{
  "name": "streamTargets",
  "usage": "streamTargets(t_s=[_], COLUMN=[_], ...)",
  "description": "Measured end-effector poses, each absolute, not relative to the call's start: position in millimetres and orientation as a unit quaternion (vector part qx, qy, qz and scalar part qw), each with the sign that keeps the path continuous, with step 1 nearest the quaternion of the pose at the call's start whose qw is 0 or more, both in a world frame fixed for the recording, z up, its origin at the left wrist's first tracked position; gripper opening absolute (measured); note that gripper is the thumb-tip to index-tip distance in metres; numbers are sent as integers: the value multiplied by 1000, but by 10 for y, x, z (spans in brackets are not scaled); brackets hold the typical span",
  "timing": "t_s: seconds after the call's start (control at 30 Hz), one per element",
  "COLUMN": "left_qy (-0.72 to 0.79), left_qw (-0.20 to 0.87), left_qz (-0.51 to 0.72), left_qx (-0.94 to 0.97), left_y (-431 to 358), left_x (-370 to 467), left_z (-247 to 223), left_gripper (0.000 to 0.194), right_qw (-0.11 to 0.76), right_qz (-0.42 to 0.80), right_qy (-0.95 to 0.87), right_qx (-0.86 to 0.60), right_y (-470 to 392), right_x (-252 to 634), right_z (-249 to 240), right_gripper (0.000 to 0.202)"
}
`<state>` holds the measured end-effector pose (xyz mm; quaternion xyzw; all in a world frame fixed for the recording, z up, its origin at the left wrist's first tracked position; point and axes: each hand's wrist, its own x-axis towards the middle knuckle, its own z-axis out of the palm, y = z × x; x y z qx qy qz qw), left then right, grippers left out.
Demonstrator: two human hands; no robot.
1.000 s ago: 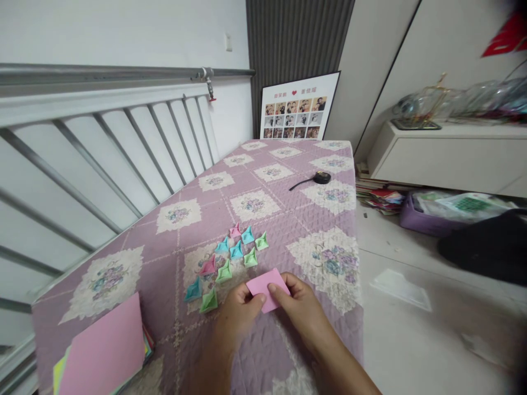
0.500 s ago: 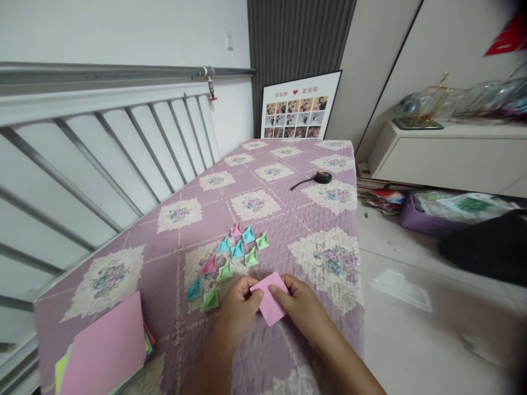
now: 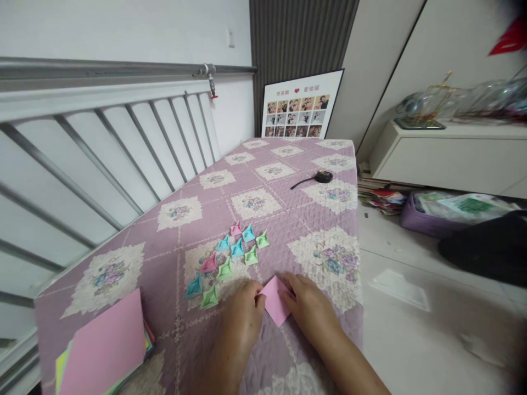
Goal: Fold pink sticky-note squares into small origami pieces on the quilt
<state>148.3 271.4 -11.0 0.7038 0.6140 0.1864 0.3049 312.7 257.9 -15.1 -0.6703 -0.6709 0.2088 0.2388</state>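
A small square of pink paper (image 3: pixel 276 307), turned corner-up like a diamond, is between my two hands just above or on the bedspread. My left hand (image 3: pixel 244 307) pinches its left corner between thumb and fingers. On the other side, my right hand (image 3: pixel 307 302) grips the right part, its thumb and fingers curled over the edge. Beyond my hands lie several small folded paper pieces with pointed corners, among them a green one (image 3: pixel 210 297), a blue one (image 3: pixel 194 286) and a pink one (image 3: pixel 208 263).
A stack of coloured paper (image 3: pixel 105 345) with a pink sheet on top lies at the lower left. Farther back on the quilted bedspread (image 3: pixel 288 208) is a black tape measure (image 3: pixel 323 176). A radiator (image 3: pixel 115 142) runs along the left; a cabinet (image 3: pixel 461 159) stands right.
My right hand has turned and closed farther over the right side of the pink paper. My left thumb has slid back to the left corner, and the paper has shifted slightly right.
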Motion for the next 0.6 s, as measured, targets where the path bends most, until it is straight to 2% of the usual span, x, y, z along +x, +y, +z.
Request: streamTargets(t_s=[0.23, 0.4, 0.6], left_qy=[628, 626, 620], left_qw=[240, 228, 231], left_qz=[110, 111, 96], left_qx=[732, 738, 744], left_y=[2713, 2697, 2693], left_x=[1480, 1487, 1503], left_z=[-115, -134, -98], left_gripper=[14, 22, 24], right_qw=[174, 174, 187], right_qz=[176, 179, 180], right_qy=[-710, -708, -706], right_qx=[-659, -660, -659], right_y=[2580, 2566, 2559], right_x=[3161, 3169, 3172], right_z=[-102, -105, -122], right_gripper=[26, 19, 26])
